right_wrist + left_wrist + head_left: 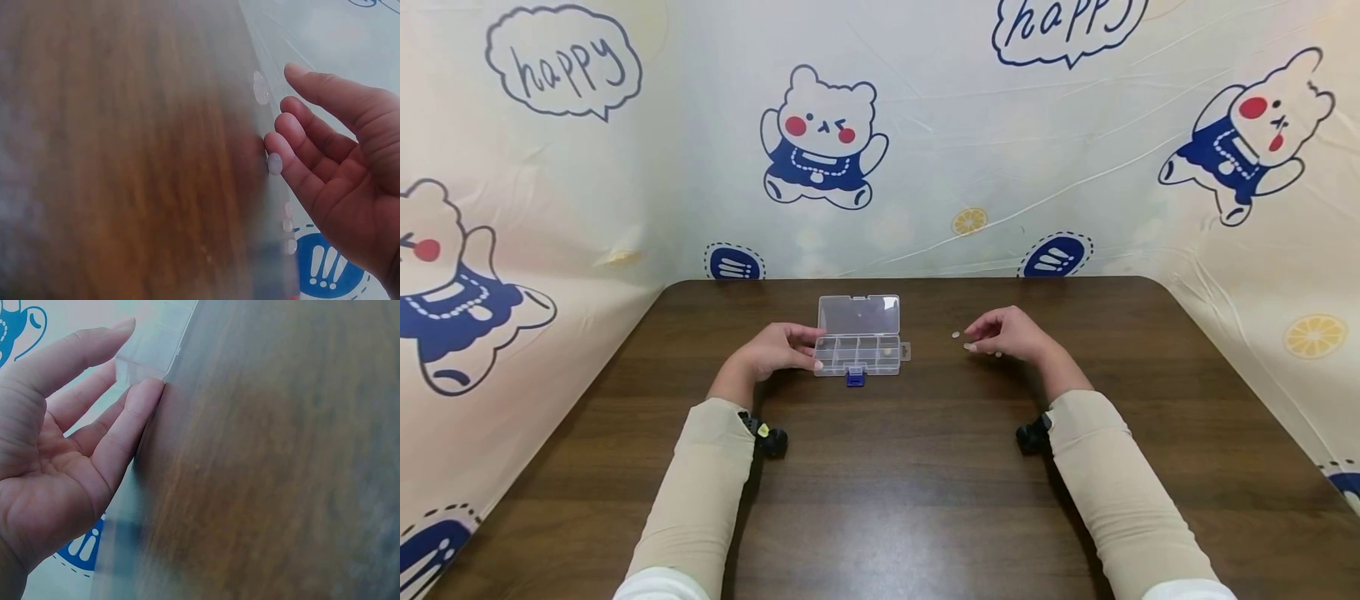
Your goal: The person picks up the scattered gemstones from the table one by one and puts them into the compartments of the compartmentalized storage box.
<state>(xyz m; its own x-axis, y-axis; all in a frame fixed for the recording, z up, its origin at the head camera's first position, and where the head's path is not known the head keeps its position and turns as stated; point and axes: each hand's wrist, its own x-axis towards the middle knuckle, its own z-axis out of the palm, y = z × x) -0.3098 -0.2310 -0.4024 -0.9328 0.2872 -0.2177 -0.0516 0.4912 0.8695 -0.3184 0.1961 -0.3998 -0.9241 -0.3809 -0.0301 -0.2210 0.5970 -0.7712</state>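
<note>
A clear plastic compartment box [857,357] stands on the table with its lid [859,315] raised at the back. A blue latch [855,377] sits on its front edge. My left hand [780,348] grips the box's left end, thumb at the front corner, fingers toward the back; the box's corner [140,370] shows between them in the left wrist view. My right hand [1009,333] is low over the table beside small whitish translucent pieces [260,87]. Its thumb and fingers are apart with nothing between them, and one oval piece [275,164] lies close to a fingertip.
More small pieces [288,225] lie in a row by the right hand. A small pale piece [887,352] sits in a right-hand compartment of the box. The brown wooden table [880,492] ends at a printed cloth backdrop [925,150].
</note>
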